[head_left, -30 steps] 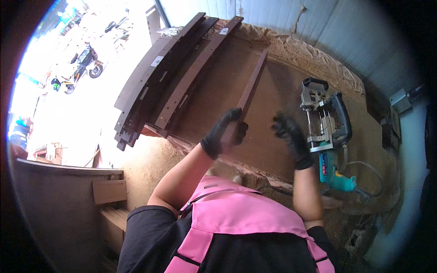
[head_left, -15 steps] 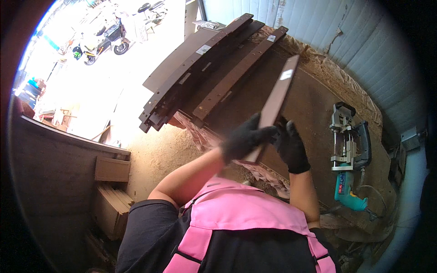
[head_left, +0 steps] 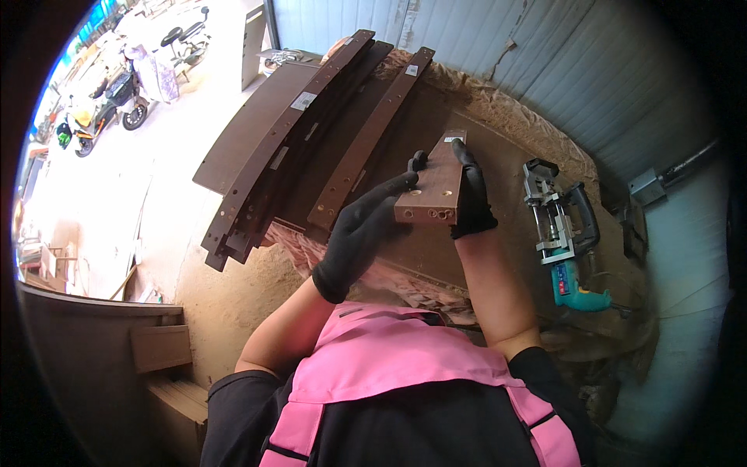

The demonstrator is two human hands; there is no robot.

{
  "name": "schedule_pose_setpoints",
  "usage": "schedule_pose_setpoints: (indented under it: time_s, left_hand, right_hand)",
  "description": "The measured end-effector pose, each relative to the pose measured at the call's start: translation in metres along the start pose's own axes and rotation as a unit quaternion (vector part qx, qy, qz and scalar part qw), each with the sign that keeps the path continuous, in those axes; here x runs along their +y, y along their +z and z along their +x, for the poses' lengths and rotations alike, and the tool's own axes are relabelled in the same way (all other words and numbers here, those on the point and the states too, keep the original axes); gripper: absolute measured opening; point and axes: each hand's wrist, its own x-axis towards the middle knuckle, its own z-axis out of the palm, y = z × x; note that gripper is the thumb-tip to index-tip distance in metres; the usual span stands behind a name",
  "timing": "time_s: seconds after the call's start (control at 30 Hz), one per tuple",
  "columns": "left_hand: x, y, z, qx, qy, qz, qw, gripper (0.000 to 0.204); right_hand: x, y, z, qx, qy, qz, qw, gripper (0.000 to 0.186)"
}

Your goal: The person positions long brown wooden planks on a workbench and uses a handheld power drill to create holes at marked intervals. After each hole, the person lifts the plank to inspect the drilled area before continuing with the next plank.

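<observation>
A brown wooden board [head_left: 437, 177] is raised in front of me, its near end facing me. That end shows several drilled holes, and a white label sits at the far end. Black-gloved, my right hand [head_left: 473, 201] grips the board's right edge with the thumb lying along the top. My left hand [head_left: 352, 233], also gloved, holds the left edge near the holes; part of its fingers is hidden behind the board. Left of the hands a similar narrow board [head_left: 373, 132] with holes and a label lies on the brown work table [head_left: 502, 175].
Several stacked brown boards [head_left: 289, 128] lie at the table's left. A teal power drill [head_left: 576, 288] mounted in a metal jig [head_left: 548, 214] rests on the right, its cord trailing. Sawdust covers the floor [head_left: 226, 292]. Cardboard boxes [head_left: 161, 348] stand at lower left, a corrugated wall [head_left: 537, 70] behind.
The held board has swung from a long slant to pointing its drilled end at me. My left hand has shifted from across it to its left edge. The view has turned somewhat to the right.
</observation>
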Motion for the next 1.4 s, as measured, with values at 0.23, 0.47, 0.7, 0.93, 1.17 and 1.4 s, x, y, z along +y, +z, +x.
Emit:
schedule_pose_setpoints:
  time_s: [0.23,0.47,0.7,0.93,1.17,1.4]
  left_hand:
    - [-0.004,-0.004,-0.002,-0.004,0.093,-0.075,0.993,0.046]
    - [-0.001,0.009,-0.012,0.099,0.136,0.098,0.981,0.053]
    - [-0.003,0.023,-0.007,0.072,0.196,-0.069,0.976,0.042]
    - [0.003,0.035,-0.013,0.08,0.087,-0.15,0.982,0.04]
    - [0.011,0.047,-0.003,0.117,0.061,-0.155,0.979,0.02]
    - [0.011,0.038,0.006,0.104,0.038,-0.024,0.994,0.039]
  right_hand:
    - [0.001,-0.004,0.009,0.0,-0.059,-0.119,0.991,0.058]
    - [0.014,-0.004,0.011,-0.004,-0.027,-0.037,0.999,0.058]
    - [0.023,-0.004,0.005,-0.042,0.002,-0.063,0.997,0.052]
    - [0.012,-0.014,0.004,-0.065,0.037,0.039,0.996,0.056]
    - [0.015,-0.022,0.0,-0.091,0.01,0.063,0.994,0.052]
    - [0.015,-0.011,-0.006,-0.151,0.049,0.084,0.984,0.067]
